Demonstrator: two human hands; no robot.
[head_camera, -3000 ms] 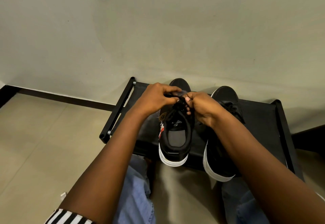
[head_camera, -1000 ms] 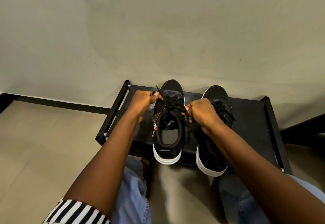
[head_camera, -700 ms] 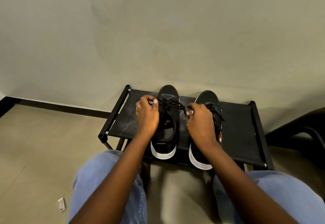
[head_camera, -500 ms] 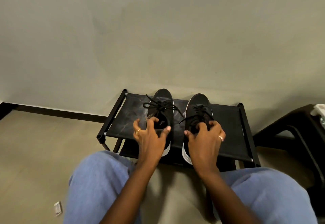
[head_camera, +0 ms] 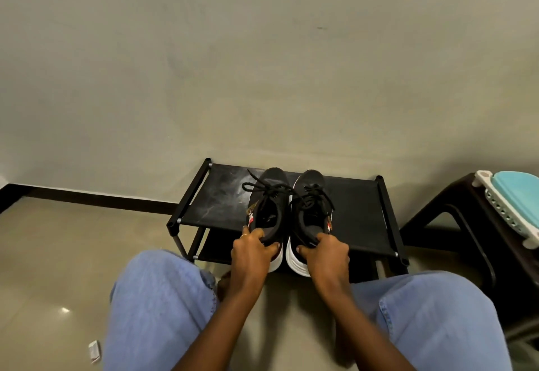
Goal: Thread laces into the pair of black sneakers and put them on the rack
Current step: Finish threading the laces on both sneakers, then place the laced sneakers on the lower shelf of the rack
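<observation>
Grey wall behind, tiled floor below. Left hand [head_camera: 253, 254] curled round heel of left sneaker [head_camera: 269, 213]; right hand [head_camera: 325, 255] curled round heel of right sneaker [head_camera: 312, 216]. Both laced, side by side, toes to wall, on top shelf of black rack [head_camera: 361, 219]. Dark stool [head_camera: 466, 225] at right, bearing teal tray [head_camera: 516, 192].
</observation>
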